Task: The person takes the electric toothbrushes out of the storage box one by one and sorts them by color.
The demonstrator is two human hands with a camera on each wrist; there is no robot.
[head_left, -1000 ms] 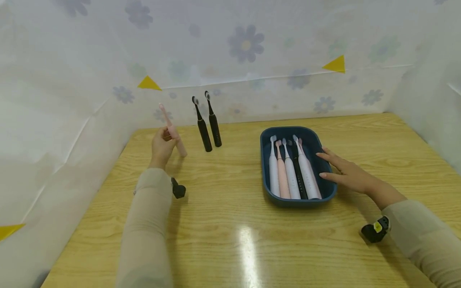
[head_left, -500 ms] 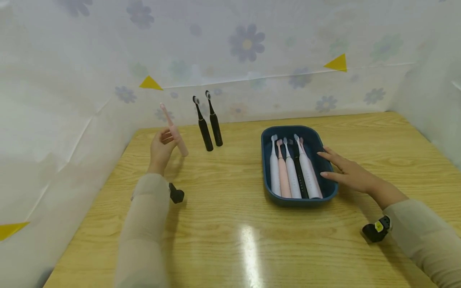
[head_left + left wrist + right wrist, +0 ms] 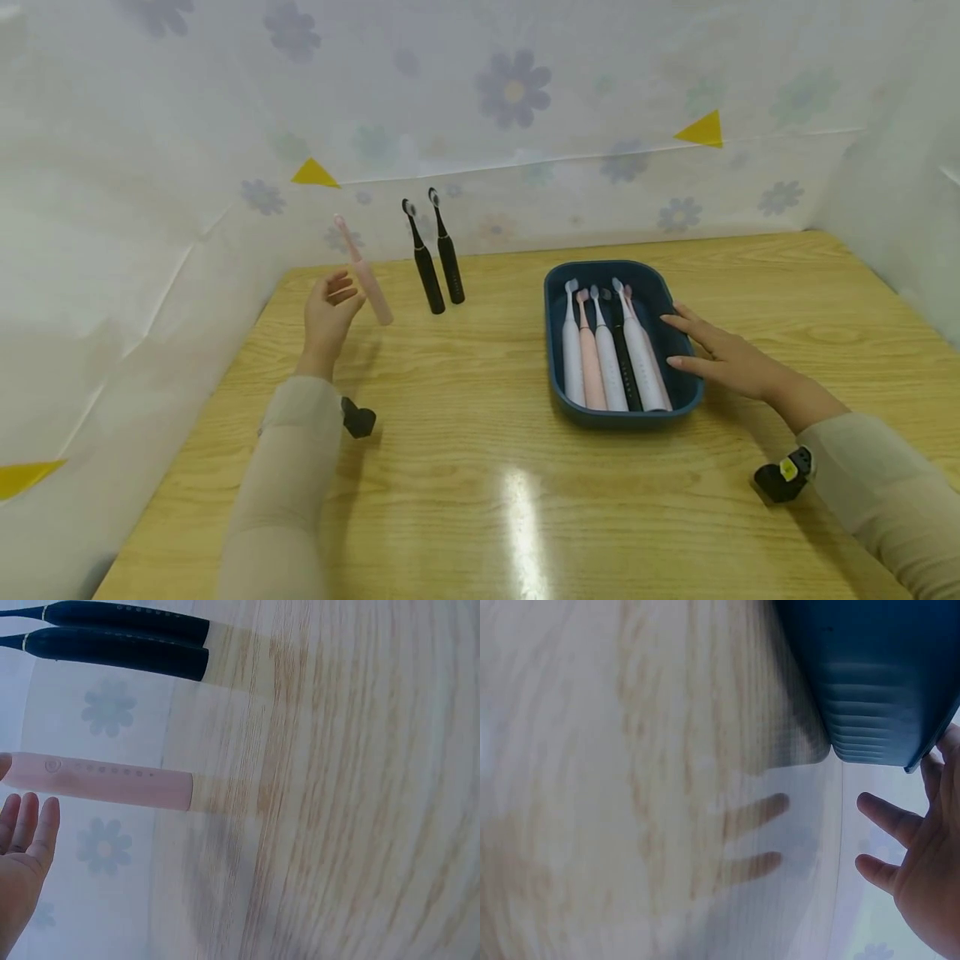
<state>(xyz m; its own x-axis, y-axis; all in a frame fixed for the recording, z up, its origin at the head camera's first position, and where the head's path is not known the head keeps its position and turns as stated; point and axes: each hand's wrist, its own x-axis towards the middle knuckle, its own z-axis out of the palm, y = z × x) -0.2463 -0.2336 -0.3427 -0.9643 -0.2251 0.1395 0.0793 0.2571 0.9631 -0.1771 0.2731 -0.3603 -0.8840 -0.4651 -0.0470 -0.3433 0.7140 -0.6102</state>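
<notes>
A pink electric toothbrush (image 3: 371, 287) stands upright on the table at the left. Right beside its handle is my left hand (image 3: 328, 317), fingers spread and loosely bent, holding nothing. In the left wrist view, fingertips (image 3: 49, 814) are apart from the pink handle. Two black electric toothbrushes (image 3: 429, 279) stand upright just to the right of the pink one. My right hand (image 3: 727, 362) rests on the right rim of a dark blue bin (image 3: 553, 367), its fingers extended. Inside the bin lie white toothbrushes (image 3: 572, 358), pink toothbrushes (image 3: 590, 367) and a black toothbrush (image 3: 626, 375), side by side.
The wooden table (image 3: 465, 467) meets a flower-patterned white sheet (image 3: 525, 208) at the back and sides. Yellow triangles (image 3: 701, 130) are stuck on the sheet. Black wrist cameras (image 3: 358, 418) sit on both sleeves.
My left hand has let go of the pink toothbrush and drawn back slightly to the left, leaving it standing. My right hand keeps its place on the bin's rim.
</notes>
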